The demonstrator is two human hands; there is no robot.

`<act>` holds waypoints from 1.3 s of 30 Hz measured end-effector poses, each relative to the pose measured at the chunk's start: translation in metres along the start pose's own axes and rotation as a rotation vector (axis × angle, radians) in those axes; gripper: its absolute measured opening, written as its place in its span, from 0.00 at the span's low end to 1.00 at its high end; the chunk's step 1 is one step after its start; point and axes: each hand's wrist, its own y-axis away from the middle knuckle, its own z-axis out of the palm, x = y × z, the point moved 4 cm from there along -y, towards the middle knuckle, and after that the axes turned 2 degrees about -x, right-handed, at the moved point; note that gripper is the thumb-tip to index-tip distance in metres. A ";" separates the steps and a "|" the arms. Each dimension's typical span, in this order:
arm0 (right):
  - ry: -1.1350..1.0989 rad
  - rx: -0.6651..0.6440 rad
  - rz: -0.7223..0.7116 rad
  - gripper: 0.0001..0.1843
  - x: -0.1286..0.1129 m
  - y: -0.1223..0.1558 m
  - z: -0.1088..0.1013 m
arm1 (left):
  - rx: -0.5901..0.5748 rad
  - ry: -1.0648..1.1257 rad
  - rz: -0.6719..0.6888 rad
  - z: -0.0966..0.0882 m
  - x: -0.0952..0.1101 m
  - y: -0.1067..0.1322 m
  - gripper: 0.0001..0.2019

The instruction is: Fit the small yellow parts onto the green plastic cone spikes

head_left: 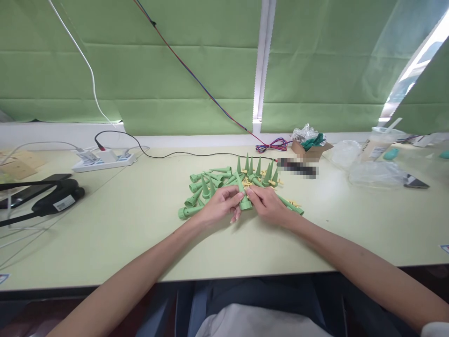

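Observation:
Both hands meet over the table's middle on one green plastic cone. My left hand pinches the cone's wide end from the left, fingers closed round it. From the right, my right hand grips the same cone with curled fingers. Just behind lies a heap of green cones, several on their sides and several standing upright. Small yellow plastic pieces are scattered among them.
A white power strip with plugged cables sits at the back left. Black gear lies at the far left. At the back right are a small cardboard box, clear plastic bags and a plastic cup.

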 end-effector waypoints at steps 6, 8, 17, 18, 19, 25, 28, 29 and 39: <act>0.064 0.091 -0.031 0.19 -0.003 0.000 -0.002 | 0.011 0.080 -0.035 0.001 -0.003 -0.002 0.17; 0.081 0.113 -0.019 0.20 -0.003 -0.001 -0.004 | 0.038 0.111 -0.018 0.000 -0.004 -0.003 0.17; 0.091 0.077 0.005 0.19 -0.006 -0.002 -0.004 | 0.019 0.089 -0.045 0.003 -0.013 -0.007 0.17; 0.104 0.070 -0.008 0.19 -0.007 -0.002 -0.004 | 0.015 0.085 -0.048 0.004 -0.013 -0.007 0.18; 0.118 0.065 -0.020 0.20 -0.008 -0.001 -0.004 | 0.014 0.077 -0.052 0.004 -0.013 -0.007 0.19; 0.157 0.046 -0.077 0.20 -0.012 0.000 -0.003 | 0.041 -0.010 -0.090 0.005 -0.008 -0.004 0.23; 0.147 0.038 -0.083 0.20 -0.013 0.000 -0.003 | 0.045 -0.021 -0.082 0.006 -0.007 -0.003 0.22; 0.144 0.035 -0.082 0.20 -0.013 0.000 -0.003 | 0.049 -0.022 -0.077 0.006 -0.006 -0.003 0.22; 0.101 0.055 -0.084 0.20 -0.010 0.000 -0.003 | 0.084 -0.076 -0.045 0.004 -0.008 -0.004 0.22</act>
